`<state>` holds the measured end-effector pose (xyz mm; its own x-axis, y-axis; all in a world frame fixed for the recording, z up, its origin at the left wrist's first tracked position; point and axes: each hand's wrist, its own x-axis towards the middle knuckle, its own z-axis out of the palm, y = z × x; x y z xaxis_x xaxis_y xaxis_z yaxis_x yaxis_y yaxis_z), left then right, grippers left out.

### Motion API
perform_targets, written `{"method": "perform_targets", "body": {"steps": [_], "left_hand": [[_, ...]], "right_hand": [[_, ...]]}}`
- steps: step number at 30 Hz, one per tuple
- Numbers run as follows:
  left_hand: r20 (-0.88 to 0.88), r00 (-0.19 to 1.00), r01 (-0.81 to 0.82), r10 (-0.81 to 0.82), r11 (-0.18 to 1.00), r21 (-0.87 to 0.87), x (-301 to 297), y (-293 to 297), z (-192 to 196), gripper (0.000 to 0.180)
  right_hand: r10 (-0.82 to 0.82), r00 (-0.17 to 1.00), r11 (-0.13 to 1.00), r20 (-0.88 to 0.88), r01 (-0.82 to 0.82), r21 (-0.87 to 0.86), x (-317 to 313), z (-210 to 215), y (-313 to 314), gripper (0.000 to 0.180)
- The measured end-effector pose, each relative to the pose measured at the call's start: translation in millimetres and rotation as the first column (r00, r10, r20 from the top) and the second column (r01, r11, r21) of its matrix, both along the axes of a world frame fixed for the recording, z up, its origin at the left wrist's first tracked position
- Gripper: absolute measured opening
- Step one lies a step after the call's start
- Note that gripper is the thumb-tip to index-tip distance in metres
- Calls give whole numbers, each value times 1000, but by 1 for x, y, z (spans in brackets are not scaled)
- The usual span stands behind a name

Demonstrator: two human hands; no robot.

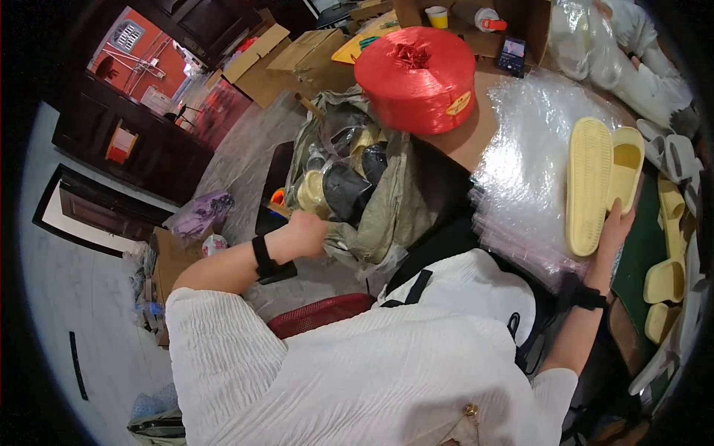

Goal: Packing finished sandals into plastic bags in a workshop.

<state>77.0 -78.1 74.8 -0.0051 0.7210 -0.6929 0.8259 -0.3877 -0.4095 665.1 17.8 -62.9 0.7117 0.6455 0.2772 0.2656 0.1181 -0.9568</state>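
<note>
Two pale yellow slippers (602,182) lie side by side on a stack of clear plastic bags (520,160) spread over the counter (476,137) — one sole up, ribbed tread showing, the other right way up beside it. The right hand (613,227) rests at their near ends, fingers closed around the heel of the right-way-up slipper, a black band on the wrist. The left hand (303,234), also wearing a black wrist strap, reaches out to the person's left and grips the rim of an open greyish-green sack (398,212), fingers curled shut on the fabric; the sack stands on the floor against the counter and is packed with more slippers, black and cream, some in plastic. Just behind the sack, on the counter's edge, sits a large red spool of plastic twine (415,78). More cream and yellow slippers (666,279) are heaped along the right side over a green surface — several overlapping. Flattened cardboard boxes (294,59) lie on the floor beyond the sack, and a red mesh stool seat (320,314) shows just below the left forearm, in front of the person's white ribbed top
</note>
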Motion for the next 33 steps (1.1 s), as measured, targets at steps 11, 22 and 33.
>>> {"method": "perform_targets", "body": {"steps": [11, 22, 33], "left_hand": [[488, 857, -146, 164, 986, -74, -51, -19, -104, 81], [407, 860, -201, 308, 938, -283, -56, -59, -139, 69], [273, -589, -378, 761, 40, -925, -18, -3, -177, 43]], "right_hand": [[74, 993, 997, -90, -72, 26, 2, -2, 1, 36], [40, 999, 997, -23, -41, -66, 12, -5, 1, 36], [32, 999, 998, -22, -33, -51, 13, -7, 1, 40]]}}
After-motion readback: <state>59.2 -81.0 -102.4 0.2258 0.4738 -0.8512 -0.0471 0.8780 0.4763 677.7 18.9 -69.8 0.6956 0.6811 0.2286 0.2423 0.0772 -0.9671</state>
